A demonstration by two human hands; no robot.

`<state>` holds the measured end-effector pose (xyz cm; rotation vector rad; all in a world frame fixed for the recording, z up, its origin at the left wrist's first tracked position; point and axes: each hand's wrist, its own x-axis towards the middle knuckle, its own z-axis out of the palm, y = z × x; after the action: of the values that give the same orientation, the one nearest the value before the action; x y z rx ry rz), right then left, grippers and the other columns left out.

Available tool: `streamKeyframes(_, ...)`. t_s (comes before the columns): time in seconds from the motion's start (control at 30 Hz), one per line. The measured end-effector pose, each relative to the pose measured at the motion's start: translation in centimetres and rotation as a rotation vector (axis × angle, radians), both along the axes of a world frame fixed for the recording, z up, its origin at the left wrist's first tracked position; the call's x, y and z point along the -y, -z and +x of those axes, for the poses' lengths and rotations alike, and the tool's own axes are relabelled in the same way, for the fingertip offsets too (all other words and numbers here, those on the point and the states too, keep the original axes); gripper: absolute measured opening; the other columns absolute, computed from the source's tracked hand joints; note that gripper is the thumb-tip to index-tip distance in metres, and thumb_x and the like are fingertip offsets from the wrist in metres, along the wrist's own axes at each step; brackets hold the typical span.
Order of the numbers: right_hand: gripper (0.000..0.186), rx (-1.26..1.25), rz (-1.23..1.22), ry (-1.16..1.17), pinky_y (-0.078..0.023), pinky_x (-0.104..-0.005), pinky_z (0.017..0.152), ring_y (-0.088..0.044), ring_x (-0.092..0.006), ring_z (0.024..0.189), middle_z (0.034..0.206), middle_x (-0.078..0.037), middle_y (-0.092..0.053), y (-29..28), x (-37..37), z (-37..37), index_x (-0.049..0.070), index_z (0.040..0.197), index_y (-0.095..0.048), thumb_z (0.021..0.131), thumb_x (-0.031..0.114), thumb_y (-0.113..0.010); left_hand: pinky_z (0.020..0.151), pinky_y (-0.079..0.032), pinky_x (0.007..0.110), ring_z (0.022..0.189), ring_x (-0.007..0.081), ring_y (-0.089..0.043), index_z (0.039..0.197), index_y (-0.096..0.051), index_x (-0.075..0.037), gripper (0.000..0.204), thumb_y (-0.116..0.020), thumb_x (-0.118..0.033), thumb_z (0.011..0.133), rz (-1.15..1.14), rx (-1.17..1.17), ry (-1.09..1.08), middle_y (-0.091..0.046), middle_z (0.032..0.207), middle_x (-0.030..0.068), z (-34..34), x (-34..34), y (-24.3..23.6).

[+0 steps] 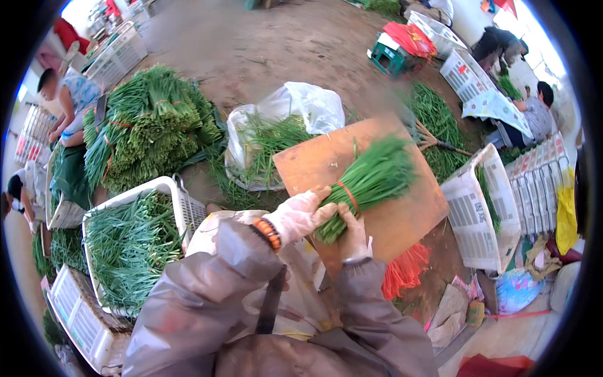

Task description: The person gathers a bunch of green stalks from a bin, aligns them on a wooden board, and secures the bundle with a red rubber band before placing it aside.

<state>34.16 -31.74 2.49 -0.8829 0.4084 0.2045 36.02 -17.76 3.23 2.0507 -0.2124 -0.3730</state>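
A thick bunch of green garlic chives (377, 174) lies over a brown wooden board (411, 220), its leaf tips pointing to the far right. A red band circles it near the stem end. My left hand (300, 215), in a thin whitish glove and with an orange bead bracelet at the wrist, grips the bunch beside the band. My right hand (354, 237), gloved too, closes around the stem end from the near right side. The glove hides part of the cut stems. A bundle of red bands (407, 267) hangs below the board's near right edge.
To the left stand a large pile of tied bunches (154, 135) and a white crate (182, 210) of loose chives. Ahead is a clear plastic bag (314, 103) with trimmings. A tilted white crate (474, 210) and a broom (440, 141) lie right. Other people sit at both sides.
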Motion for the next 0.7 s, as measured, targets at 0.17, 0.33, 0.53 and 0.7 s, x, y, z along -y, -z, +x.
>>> streamKeyframes(0.17,0.059,0.125,-0.03,-0.439,-0.045,-0.0324,0.079,-0.052,-0.0209,0.091,0.102,-0.011,-0.049,-2.4,-3.1,-2.5,0.001,0.114,-0.032,0.067,0.008,-0.067,0.088,-0.036,0.031,0.103,0.0187,-0.047,0.121,-0.037,0.0,0.058,-0.06,-0.029,0.077,-0.66,-0.352,-0.387,-0.051,0.109,0.0096,-3.9,-7.7,-0.8)
streamKeyframes(0.33,0.072,0.926,-0.639,-0.897,-0.034,-0.0336,0.091,-0.04,-0.0215,0.108,0.122,-0.015,-0.036,-6.1,-9.8,-6.2,0.0,0.123,-0.029,0.068,0.025,-0.069,0.088,-0.039,0.037,0.103,0.0252,-0.048,0.121,-0.036,-0.001,0.073,-0.06,-0.048,0.069,-1.378,-0.23,-0.519,-0.045,0.117,0.0179,-13.8,-13.2,-0.5)
streamKeyframes(0.53,0.014,0.384,-0.235,-1.057,-0.045,-0.0231,0.062,-0.054,-0.0095,0.07,0.089,-0.005,-0.058,-8.8,-15.4,-7.4,0.003,0.093,-0.058,0.079,0.004,-0.054,0.095,-0.029,0.036,0.107,0.0262,-0.038,0.124,-0.032,-0.002,0.085,-0.064,-0.052,0.063,-1.839,-0.004,-0.592,-0.043,0.116,0.0193,-23.5,-16.0,-4.0)
streamKeyframes(0.7,0.027,0.963,-0.577,-1.332,-0.042,-0.0264,0.061,-0.052,-0.0152,0.067,0.079,-0.01,-0.056,-12.1,-23.8,-14.4,0.001,0.086,-0.059,0.076,0.026,-0.061,0.093,-0.034,0.043,0.106,0.0293,-0.044,0.122,-0.035,-0.001,0.077,-0.059,-0.051,0.068,-1.689,0.243,-0.866,-0.042,0.12,0.0178,-32.5,-18.0,-3.3)
